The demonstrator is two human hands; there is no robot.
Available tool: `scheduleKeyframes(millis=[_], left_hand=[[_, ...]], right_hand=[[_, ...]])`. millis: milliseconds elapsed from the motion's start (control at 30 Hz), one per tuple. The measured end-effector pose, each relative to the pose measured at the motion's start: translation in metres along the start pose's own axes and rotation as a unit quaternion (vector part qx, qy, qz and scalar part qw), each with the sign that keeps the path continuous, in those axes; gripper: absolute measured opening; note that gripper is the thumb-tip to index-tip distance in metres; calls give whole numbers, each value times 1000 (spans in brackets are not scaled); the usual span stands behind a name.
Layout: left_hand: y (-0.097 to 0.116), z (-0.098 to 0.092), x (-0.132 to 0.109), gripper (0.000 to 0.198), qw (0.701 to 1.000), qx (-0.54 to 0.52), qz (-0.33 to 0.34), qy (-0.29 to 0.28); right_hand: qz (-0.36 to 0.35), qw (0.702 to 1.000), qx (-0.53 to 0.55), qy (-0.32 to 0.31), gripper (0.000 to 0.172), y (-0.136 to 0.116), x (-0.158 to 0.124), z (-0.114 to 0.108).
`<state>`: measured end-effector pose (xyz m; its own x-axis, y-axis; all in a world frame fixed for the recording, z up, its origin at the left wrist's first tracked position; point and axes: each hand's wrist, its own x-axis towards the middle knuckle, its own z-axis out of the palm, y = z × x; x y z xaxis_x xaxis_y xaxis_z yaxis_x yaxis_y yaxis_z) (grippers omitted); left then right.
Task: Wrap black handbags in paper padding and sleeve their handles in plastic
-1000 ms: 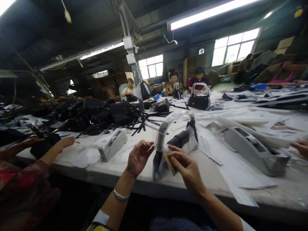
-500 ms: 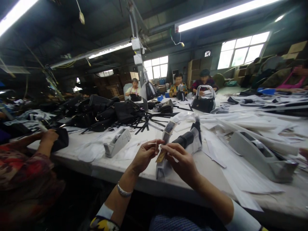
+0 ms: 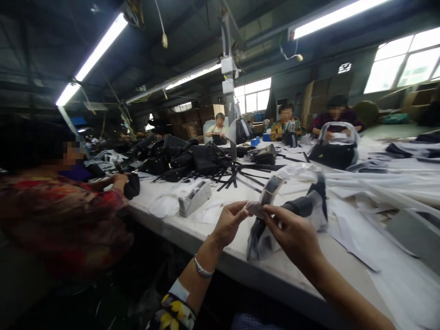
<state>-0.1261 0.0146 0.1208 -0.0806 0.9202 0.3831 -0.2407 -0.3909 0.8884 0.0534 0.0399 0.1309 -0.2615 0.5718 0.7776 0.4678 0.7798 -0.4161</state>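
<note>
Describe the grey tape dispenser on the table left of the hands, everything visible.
The tape dispenser is a grey desktop type, plastic by its look, wedge-shaped with a slot along its top; whether a roll sits inside is too small to tell. It stands upright on the white table, set diagonally, low end toward the near edge, among white paper sheets. Nothing holds it: the left hand, the nearest, and the right hand are apart from it, pinching a white wrap.
</note>
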Motion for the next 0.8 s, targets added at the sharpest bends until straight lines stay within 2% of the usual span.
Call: scheduleKeyframes(millis=[133,233,333,467,567,733,800], left_hand=[[14,11,-4,44,995,90,36,-4],[25,18,-10,30,970,213,119,-12],[27,21,-19,25,951,268,156,4],[10,18,-36,30,948,280,121,94],[-10,15,-51,31,961,214,72,160],[-30,15,-67,36,976,75,-18,204],[-32,16,-67,37,976,37,-41,213]], right_hand=[[-105,990,-93,-7,28,3,6,-5],[-186,980,-53,-42,28,7,9,-7],[-211,976,19,-42,24,9,7,-6],[-153,987,41,26,22,10,-6,-9],[-85,994,49,57,21,14,-16,-11],[-6,994,102,-27,37,30,-20,-5],[3,992,104,-66,37,36,-19,-2]])
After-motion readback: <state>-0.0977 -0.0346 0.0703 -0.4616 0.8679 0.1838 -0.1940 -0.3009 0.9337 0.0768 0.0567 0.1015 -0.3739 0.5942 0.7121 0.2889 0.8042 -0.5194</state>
